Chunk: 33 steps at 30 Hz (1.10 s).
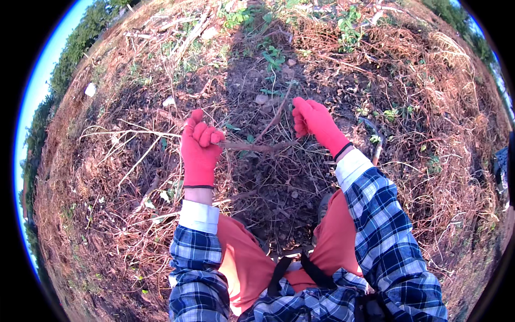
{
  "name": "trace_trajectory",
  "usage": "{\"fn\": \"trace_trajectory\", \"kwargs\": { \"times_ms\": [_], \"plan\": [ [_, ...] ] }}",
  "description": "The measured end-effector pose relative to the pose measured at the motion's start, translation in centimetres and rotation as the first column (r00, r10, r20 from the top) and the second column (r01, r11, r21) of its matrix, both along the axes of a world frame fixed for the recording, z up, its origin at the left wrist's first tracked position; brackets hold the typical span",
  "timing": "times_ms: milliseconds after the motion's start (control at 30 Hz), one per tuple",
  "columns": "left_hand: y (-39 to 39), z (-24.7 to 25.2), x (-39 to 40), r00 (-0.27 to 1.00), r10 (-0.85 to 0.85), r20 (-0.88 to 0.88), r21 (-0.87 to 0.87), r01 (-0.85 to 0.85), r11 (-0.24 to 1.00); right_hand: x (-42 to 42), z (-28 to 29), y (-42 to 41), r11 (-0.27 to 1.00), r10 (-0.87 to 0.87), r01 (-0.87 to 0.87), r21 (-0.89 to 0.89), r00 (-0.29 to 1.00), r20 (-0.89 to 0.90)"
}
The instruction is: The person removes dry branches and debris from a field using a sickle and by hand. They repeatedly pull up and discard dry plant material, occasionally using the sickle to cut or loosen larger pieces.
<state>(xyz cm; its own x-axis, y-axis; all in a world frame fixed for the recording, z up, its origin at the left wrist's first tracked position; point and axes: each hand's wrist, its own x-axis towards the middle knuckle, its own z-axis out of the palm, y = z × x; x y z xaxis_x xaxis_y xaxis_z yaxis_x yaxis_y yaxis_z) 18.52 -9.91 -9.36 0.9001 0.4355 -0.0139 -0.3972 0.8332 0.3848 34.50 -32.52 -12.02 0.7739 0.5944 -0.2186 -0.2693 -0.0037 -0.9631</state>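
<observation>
My left hand (201,139), in a red knit glove, is closed around a forked dry branch (257,147). Its thicker end comes out of the fist toward the right, and one prong angles up and away from me. Pale dry stems (132,132) stick out on the other side of the same fist. My right hand (316,122), gloved alike, hovers by the branch's right tip with its fingers curled; whether anything thin is pinched in them is hidden. Right of that wrist lies what looks like a sickle (377,141), its curved blade on the litter and its handle partly behind my sleeve.
Dry vines and stalks (434,120) cover the ground on both sides. Dark soil with twigs (281,189) lies between my knees. Stones (261,99) and green seedlings (274,58) are farther ahead. Larger sticks (197,30) lie at the upper left. A cut-off dark blue object (501,167) shows at the right rim.
</observation>
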Motion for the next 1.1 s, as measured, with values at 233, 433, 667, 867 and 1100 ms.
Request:
{"fn": "trace_trajectory", "kwargs": {
  "times_ms": [233,433,667,867,1100],
  "plan": [
    [2.2,-0.4,-0.5,0.997,-0.049,0.051,-0.193,0.058,0.980,-2.0,-0.7,-0.8,0.858,0.509,-0.232,-0.459,0.506,0.696],
    [3.2,-0.9,-0.1,0.976,0.198,-0.095,0.121,-0.186,0.975,-5.5,1.4,0.3,0.782,0.611,-0.355,-0.513,0.601,0.515],
    [-2.9,1.5,1.5,0.993,0.027,-0.116,0.265,0.005,0.964,-6.8,1.0,1.1,0.961,0.268,-0.236,-0.147,0.928,0.259],
    [-3.5,1.4,1.7,0.969,0.188,-0.160,0.315,-0.131,0.940,-5.5,0.5,0.8,0.998,0.004,-0.007,0.061,0.998,0.065],
    [-6.6,0.3,2.0,0.992,0.029,-0.126,0.487,0.036,0.873,-3.9,-0.2,1.5,0.966,-0.154,0.160,0.205,0.987,-0.047]
  ]
}}
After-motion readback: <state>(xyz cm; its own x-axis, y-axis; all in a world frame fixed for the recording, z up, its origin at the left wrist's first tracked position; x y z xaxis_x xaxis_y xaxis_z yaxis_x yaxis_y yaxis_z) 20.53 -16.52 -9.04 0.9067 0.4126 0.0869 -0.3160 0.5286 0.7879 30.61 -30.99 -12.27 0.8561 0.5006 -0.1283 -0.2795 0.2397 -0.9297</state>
